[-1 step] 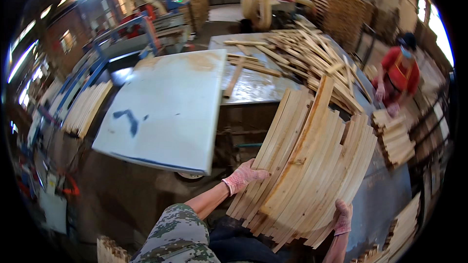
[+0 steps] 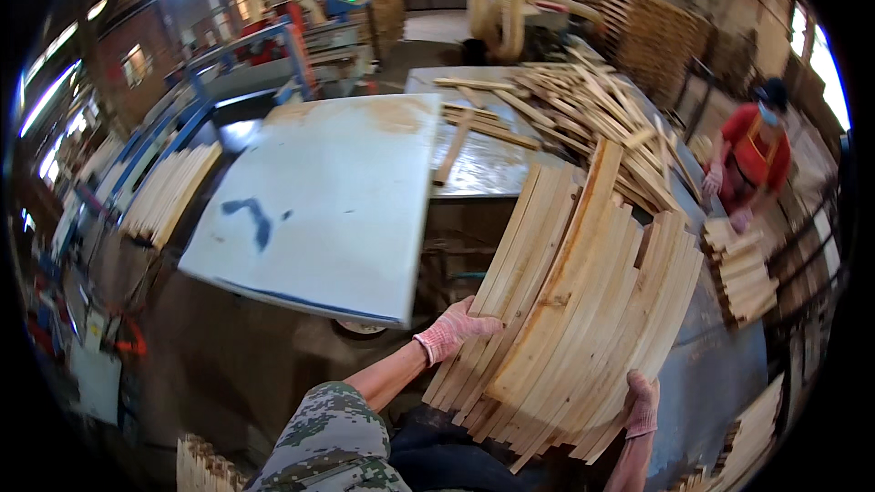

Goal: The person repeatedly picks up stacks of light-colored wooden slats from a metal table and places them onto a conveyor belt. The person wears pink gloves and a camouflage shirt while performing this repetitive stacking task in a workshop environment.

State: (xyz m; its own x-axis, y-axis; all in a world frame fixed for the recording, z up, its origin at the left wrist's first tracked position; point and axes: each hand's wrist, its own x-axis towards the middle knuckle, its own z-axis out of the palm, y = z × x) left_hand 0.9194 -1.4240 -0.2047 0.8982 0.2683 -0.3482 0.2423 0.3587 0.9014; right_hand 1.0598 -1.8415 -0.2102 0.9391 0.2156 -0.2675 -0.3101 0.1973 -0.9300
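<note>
We've got a big armful of wooden slats (image 2: 574, 310) gathered up, left hand (image 2: 453, 330) gripping its left edge, right hand (image 2: 641, 404) clamped under the lower right corner. It's off the white table (image 2: 319, 200); the loose heap of strips (image 2: 583, 109) beyond remains unsorted.

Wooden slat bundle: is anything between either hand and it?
No. The left hand grips the near-left edge of the slat bundle and the right hand its near-right end; both gloves touch the wood directly.
</note>
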